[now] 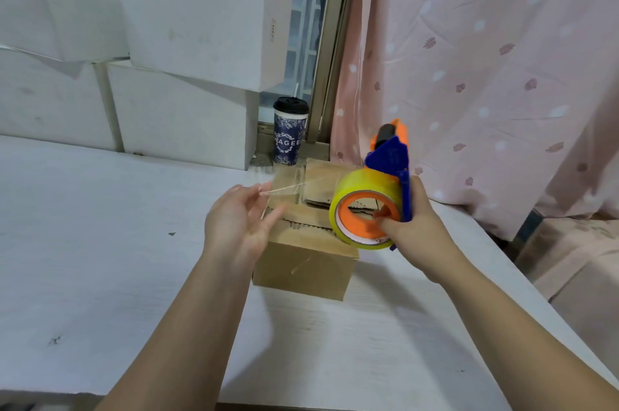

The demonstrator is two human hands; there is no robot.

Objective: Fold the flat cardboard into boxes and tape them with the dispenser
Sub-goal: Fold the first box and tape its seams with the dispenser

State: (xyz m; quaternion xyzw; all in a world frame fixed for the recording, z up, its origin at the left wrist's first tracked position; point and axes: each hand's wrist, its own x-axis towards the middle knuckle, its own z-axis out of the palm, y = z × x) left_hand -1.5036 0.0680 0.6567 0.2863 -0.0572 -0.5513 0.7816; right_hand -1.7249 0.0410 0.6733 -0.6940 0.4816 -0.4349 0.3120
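Observation:
A small brown cardboard box stands on the white table, its top flaps folded in. My right hand grips the blue and orange tape dispenser with its yellow roll of tape, held above the box's right side. A clear strip of tape stretches from the roll to my left hand, which pinches the tape's free end above the box's left edge. Flat cardboard pieces lie behind the box.
A dark blue paper cup with a black lid stands at the table's back by the window. Large white boxes are stacked at the back left. A pink curtain hangs on the right, past the table's edge.

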